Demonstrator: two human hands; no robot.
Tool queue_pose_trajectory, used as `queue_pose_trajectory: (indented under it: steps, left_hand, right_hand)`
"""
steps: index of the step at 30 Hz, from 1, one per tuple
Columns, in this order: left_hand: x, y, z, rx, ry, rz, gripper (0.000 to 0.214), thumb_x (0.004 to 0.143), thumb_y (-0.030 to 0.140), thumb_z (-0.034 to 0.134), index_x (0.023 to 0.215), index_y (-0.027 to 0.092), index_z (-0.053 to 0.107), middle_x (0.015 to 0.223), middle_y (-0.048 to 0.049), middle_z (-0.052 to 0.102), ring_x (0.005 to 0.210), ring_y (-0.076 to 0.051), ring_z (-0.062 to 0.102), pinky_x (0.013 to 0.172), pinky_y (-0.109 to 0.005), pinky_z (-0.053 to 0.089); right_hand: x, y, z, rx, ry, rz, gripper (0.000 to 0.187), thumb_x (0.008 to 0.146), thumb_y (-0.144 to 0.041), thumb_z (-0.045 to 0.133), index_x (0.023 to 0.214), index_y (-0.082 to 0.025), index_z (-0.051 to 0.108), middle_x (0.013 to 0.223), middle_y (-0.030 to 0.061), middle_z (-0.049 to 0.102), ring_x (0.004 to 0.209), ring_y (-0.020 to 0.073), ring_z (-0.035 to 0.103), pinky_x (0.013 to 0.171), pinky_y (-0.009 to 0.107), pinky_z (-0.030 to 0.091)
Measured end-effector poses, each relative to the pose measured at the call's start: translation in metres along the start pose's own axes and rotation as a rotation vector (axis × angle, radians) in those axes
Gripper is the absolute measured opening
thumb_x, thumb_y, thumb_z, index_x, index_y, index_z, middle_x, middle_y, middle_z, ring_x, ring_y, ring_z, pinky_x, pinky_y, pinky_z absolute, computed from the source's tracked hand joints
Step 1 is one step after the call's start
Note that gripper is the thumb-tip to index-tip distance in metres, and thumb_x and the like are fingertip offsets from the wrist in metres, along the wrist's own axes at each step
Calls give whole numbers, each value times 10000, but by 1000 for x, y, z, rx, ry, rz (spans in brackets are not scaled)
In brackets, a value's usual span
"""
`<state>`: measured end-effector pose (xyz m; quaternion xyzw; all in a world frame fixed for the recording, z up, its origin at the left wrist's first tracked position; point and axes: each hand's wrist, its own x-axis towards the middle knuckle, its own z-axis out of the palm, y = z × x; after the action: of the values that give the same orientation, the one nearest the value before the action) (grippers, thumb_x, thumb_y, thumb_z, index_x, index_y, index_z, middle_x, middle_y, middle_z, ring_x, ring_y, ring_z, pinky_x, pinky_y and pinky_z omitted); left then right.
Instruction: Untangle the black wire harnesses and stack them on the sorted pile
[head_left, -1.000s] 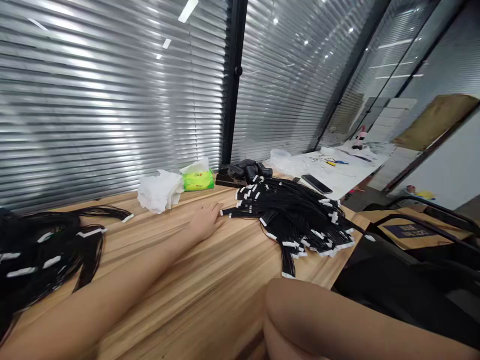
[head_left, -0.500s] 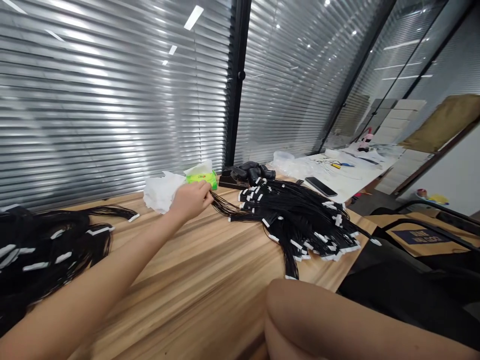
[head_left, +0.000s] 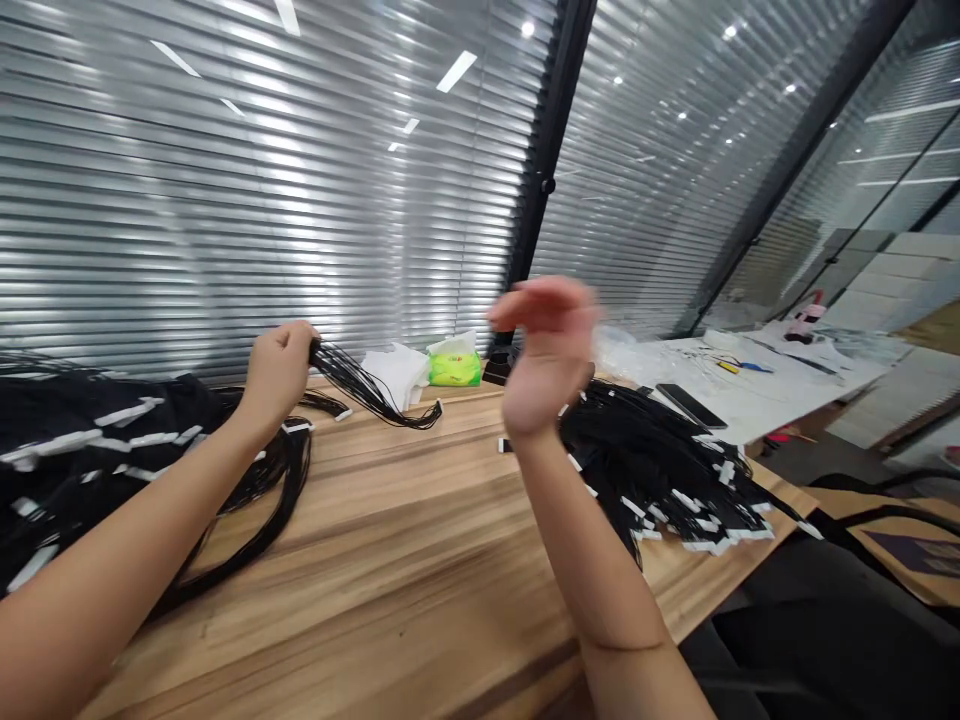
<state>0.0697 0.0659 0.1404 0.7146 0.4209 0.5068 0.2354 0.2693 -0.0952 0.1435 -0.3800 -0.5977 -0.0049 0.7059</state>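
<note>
- Left hand (head_left: 279, 372): grip closed on one bundle of thin black wires (head_left: 367, 388), now moved leftward, beside the left heap.
- Right hand (head_left: 547, 350): newly raised above the right heap, blurred; grip open, holding nothing.
- Wooden desk (head_left: 375, 620): two heaps of white-tagged black wires, left (head_left: 90, 450) and right (head_left: 652, 460).
- One crumpled white tissue (head_left: 394, 375).
- One green tissue pack (head_left: 454, 369).
- One phone (head_left: 690, 404), farther right.
</note>
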Motion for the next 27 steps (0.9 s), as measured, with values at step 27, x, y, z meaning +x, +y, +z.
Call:
queue_pose_trajectory:
  steps: [27]
  left_hand:
    - [-162, -109, -45, -198, -609, -174, 271, 866, 432, 537, 1012, 219, 621, 960, -37, 678, 965, -244, 604, 888, -343, 470]
  right_hand:
    - [-156, 65, 112, 579, -516, 1167, 481, 669, -492, 778, 977, -128, 709, 846, 58, 739, 709, 168, 677, 695, 298, 524]
